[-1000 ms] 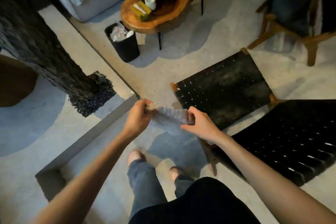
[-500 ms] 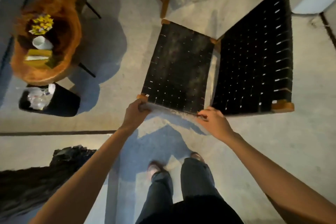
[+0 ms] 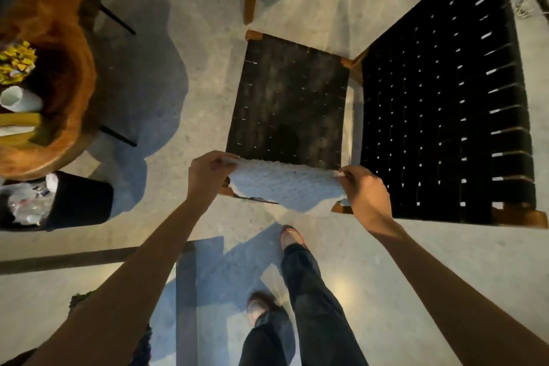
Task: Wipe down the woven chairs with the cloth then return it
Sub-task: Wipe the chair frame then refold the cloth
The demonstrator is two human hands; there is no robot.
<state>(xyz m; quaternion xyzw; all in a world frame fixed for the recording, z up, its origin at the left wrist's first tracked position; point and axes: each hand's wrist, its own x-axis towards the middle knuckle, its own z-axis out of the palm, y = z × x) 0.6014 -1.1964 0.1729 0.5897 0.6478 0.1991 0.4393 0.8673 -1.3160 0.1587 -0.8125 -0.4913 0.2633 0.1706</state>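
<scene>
Wooden slab table (image 3: 68, 142) at left edge, raised on thin black legs (image 3: 117, 135). On it: yellow flowers (image 3: 15, 64) in a dark hollow, white cup (image 3: 19, 99) just beside them. Black waste bin (image 3: 80, 202) on the floor below the table rim, holding crumpled clear plastic (image 3: 25, 205). Pale concrete floor (image 3: 475, 246), crossed at lower left by a dark strip (image 3: 74, 258).

White, bumpy-knit cloth (image 3: 285, 184) – chair (image 3: 288, 98) black woven straps w/ brown wood frame; bin (image 3: 80, 202) black, flowers (image 3: 15, 62) yellow, floor (image 3: 208, 24) grey.
</scene>
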